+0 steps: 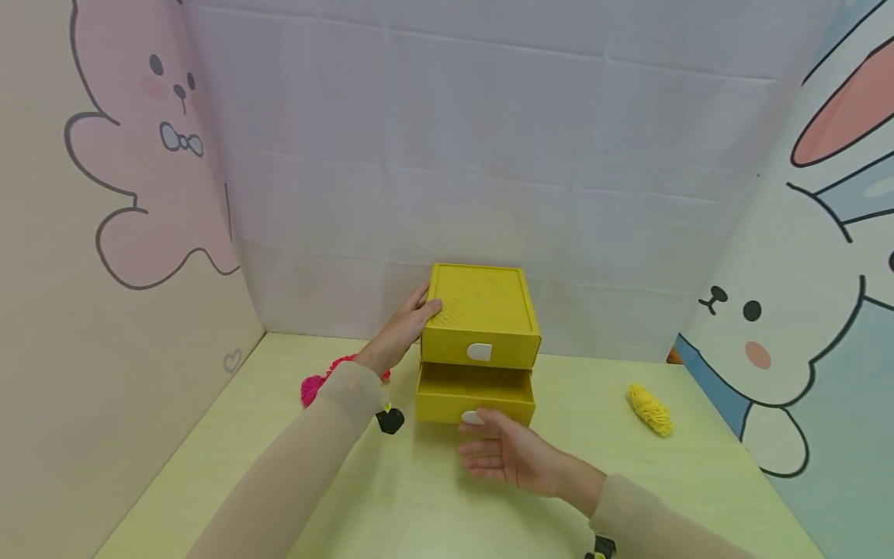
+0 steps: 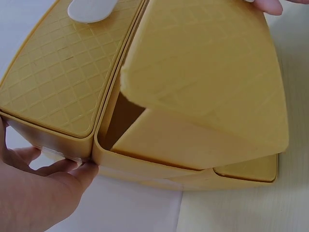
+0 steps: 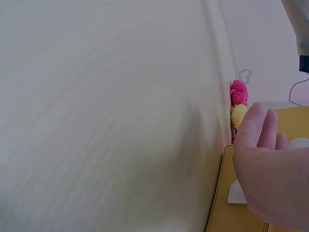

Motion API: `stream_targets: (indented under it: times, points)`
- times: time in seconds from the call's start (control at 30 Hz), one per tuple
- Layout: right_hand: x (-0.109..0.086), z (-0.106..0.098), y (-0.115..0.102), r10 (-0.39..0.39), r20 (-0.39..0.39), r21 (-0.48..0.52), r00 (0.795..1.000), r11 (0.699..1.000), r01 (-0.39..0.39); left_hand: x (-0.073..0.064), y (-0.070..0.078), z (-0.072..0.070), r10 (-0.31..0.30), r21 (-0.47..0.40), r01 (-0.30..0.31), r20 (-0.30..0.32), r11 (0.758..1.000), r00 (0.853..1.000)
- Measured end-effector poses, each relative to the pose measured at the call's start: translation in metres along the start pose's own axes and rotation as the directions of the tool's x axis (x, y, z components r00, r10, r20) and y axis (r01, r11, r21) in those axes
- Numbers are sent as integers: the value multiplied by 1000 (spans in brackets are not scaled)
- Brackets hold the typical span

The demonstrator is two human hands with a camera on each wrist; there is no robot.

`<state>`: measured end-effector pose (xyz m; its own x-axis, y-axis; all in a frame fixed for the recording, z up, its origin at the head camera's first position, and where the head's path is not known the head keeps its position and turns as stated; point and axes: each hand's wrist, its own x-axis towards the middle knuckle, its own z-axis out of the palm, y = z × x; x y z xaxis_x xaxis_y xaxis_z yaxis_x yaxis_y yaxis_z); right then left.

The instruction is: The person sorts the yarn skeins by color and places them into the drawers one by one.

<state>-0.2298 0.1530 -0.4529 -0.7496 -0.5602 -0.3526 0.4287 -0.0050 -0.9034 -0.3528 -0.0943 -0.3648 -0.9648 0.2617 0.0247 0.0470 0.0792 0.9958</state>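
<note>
A yellow drawer cabinet point(image 1: 482, 299) stands near the back wall, its top drawer point(image 1: 447, 347) closed. Below that, a lower drawer point(image 1: 440, 408) is pulled partway out and tilts down at the front; its visible inside shows bare yellow. My left hand point(image 1: 403, 330) holds the cabinet's left side, thumb over the top edge; in the left wrist view its fingertips point(image 2: 87, 171) press the side wall. At the open drawer's white handle point(image 1: 472, 418), my right hand point(image 1: 520, 458) pinches with thumb and index finger, the other fingers point(image 1: 485, 462) loosely extended below.
A yellow yarn bundle point(image 1: 650, 410) lies on the table point(image 1: 587, 435) to the right. Pink yarn point(image 1: 312, 390) lies left of the cabinet, partly behind my left forearm. The right wrist view shows pale yellow yarn point(image 3: 238, 116) beside the pink. Printed walls enclose the back and sides.
</note>
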Motion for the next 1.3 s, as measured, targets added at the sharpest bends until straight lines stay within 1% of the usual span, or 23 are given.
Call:
stream_targets:
  times: [0.3, 0.7, 0.93, 1.3]
  points:
    - [-9, 7, 4, 9, -6, -9, 1000, 1000, -9, 0, 0, 0, -13, -2, 13, -2, 1000, 1000]
    - [-18, 9, 9, 15, 25, -10, 1000, 1000, -15, 0, 1, 0, -21, 10, 21, -6, 1000, 1000]
    - [-22, 12, 12, 23, 16, -5, 1000, 1000, -23, 0, 1, 0, -30, 8, 30, -13, 1000, 999]
    - [-27, 16, 14, 26, 18, -21, 999, 999, -26, -2, 3, 1, -21, 15, 21, -13, 1000, 1000]
